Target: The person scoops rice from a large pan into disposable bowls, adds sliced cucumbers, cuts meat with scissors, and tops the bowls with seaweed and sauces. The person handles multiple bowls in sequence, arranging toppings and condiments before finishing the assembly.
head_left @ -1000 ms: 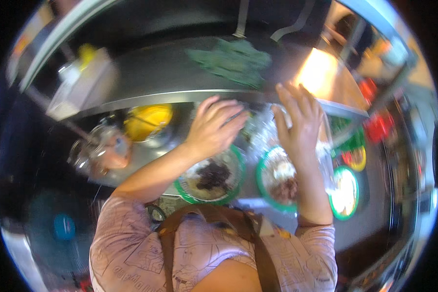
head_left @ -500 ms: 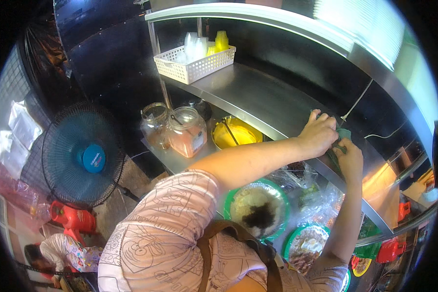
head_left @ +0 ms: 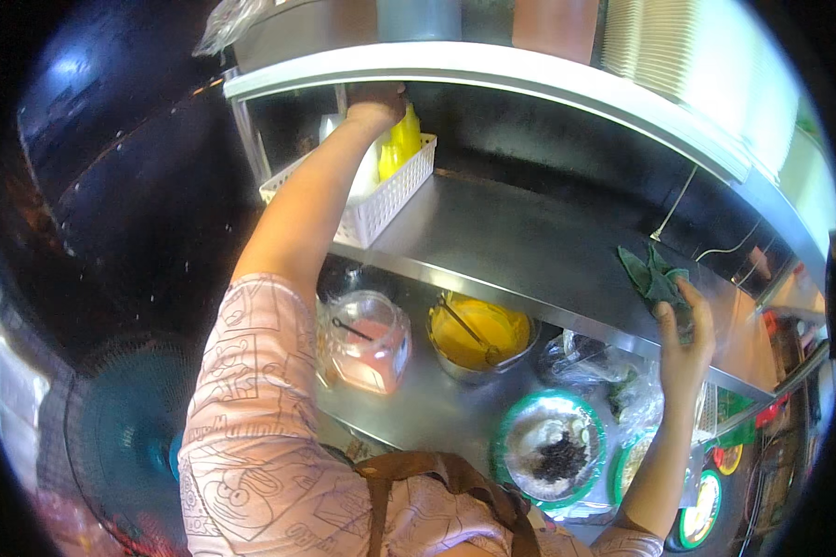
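Head view, looking down a food stall's steel shelving: the person's left hand (head_left: 376,100) reaches up and back to the top of the white plastic basket (head_left: 381,200) at the rear of the middle shelf (head_left: 520,241), fingers curled at the yellow squeeze bottles (head_left: 399,139) standing in it; whether it grips one cannot be told, since the upper shelf's edge hides the fingertips. The right hand (head_left: 683,334) rests on the front lip of the same shelf, closed on a folded green leaf or cloth (head_left: 655,274).

Below, on the steel counter (head_left: 427,408), stand a lidded jar of pink sauce (head_left: 367,343), a metal bowl of yellow sauce (head_left: 478,334) with a spoon in it, clear bags (head_left: 585,357), and a green-rimmed plate (head_left: 548,446) holding pale and dark food.

By the look of it, the step in hand is fetching a bottle from the basket; drawing one out calls for a firm pinch and a straight lift clear of the basket wall.
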